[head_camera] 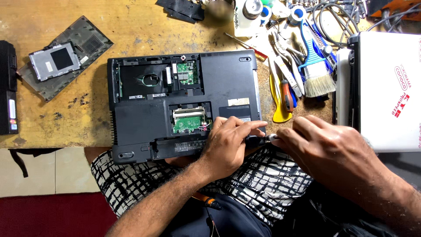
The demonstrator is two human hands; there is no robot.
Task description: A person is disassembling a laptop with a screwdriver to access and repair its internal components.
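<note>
An upturned black laptop (184,105) is laid at the desk (131,26) edge. Its near right corner is steadied by the left hand (230,145), fingers pressed down. A screwdriver (268,138) is clenched in the right hand (324,151) there. Unscrewing seems underway; careful tip alignment is needed.

A black laptop (184,105) lies upside down on the wooden bench, its near edge overhanging toward the lap. Two bottom hatches are open, baring green circuit boards. A screwdriver (263,139) lies level against its near right corner.
</note>
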